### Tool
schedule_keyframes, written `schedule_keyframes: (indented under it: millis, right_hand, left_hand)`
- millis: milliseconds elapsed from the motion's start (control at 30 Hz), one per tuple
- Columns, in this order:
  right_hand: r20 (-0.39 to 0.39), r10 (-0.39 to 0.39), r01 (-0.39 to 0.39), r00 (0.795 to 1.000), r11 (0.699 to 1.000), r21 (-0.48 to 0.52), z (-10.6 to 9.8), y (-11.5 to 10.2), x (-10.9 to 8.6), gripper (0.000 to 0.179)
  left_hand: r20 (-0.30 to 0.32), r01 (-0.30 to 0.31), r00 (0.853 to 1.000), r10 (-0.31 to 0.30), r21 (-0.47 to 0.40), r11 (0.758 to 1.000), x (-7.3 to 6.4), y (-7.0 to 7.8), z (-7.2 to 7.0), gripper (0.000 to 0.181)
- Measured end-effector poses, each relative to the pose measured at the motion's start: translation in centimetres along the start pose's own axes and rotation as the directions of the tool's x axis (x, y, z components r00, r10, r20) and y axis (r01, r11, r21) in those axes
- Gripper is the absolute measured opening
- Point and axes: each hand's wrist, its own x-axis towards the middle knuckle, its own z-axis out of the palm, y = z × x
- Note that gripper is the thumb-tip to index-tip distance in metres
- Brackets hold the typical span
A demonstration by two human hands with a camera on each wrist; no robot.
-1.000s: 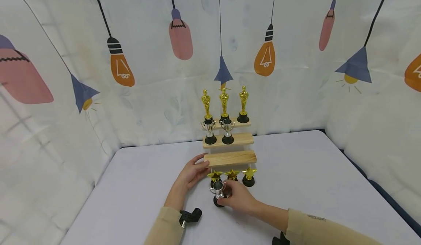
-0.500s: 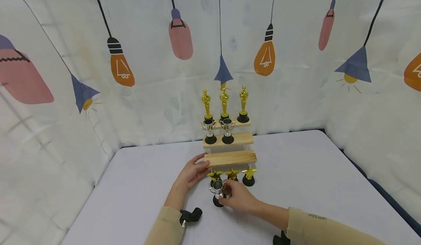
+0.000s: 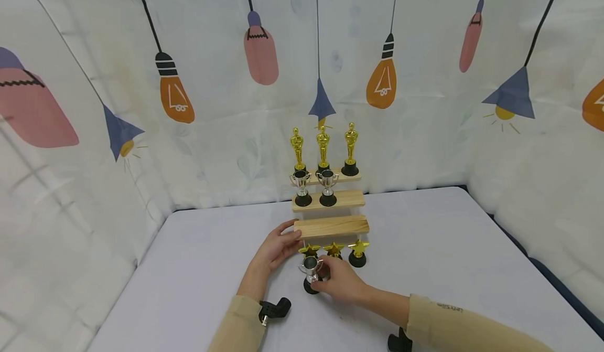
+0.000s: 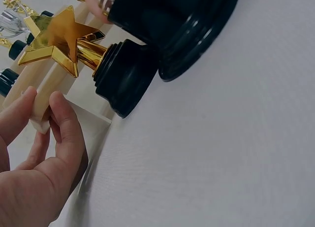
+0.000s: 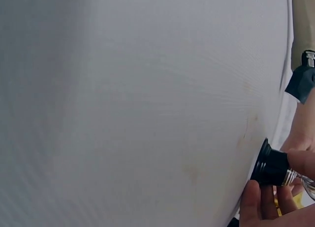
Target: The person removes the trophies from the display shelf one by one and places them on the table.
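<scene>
Silver cup (image 3: pixel 311 268) and stepped wooden rack (image 3: pixel 355 199), seen from the head and both wrists. The head view alone gives the full arrangement: gold figures (image 3: pixel 351 145) on the top board, two matching cups (image 3: pixel 327 182) on the next, and gold stars (image 3: pixel 358 248) in a row just in front of the lowest board (image 3: pixel 332 227). The silver cup is nearer the wearer than the stars, before the leftmost, mouth upward. The right hand (image 3: pixel 342 281) has a closed grip on its lower part.

The left wrist view resolves what the head view leaves small — the left hand (image 3: pixel 278 247), its grip nearly closed, pinches the lowest board's end between thumb and fingers. The right wrist view shows fingers bent beneath the cup's black base (image 5: pixel 271 167), with the bowl cut off by the frame's edge; whether the base touches the surface (image 3: pixel 212 263) cannot be told.

The cup is glossy and silver-coloured — two-handled, dark inside, with a narrow stem above its round black base.
</scene>
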Motion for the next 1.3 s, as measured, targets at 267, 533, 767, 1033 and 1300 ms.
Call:
schedule_keyframes:
  millis: [267, 533, 767, 1033, 1300]
  right_hand:
    - [-0.003, -0.008, 0.008, 1.0, 1.0, -0.025, 0.1, -0.1, 0.2, 0.027]
    - [-0.005, -0.018, 0.018, 1.0, 0.999, -0.029, -0.3, 0.3, 0.1, 0.029]
    - [-0.012, -0.019, 0.018, 1.0, 0.998, -0.057, -1.3, 0.6, -0.5, 0.029]
    - [0.004, -0.038, 0.038, 0.999, 0.999, -0.015, -2.6, 0.3, -1.2, 0.022]
    - [-0.027, -0.081, 0.08, 0.996, 0.996, -0.025, -3.8, -0.2, -1.7, 0.015]
  left_hand:
    - [-0.013, 0.004, 1.0, -0.004, -0.005, 1.0, 0.0, 0.0, 0.0, 0.061]
    - [-0.003, 0.002, 1.0, -0.002, -0.011, 1.0, 0.1, -0.1, 0.0, 0.06]
    - [-0.008, 0.008, 1.0, -0.008, -0.024, 1.0, 0.0, -0.1, 0.0, 0.06]
    - [-0.004, 0.006, 1.0, -0.006, -0.02, 1.0, 0.1, -0.2, -0.1, 0.061]
    - [0.007, -0.004, 1.0, 0.004, -0.015, 1.0, 0.1, -0.2, 0.0, 0.062]
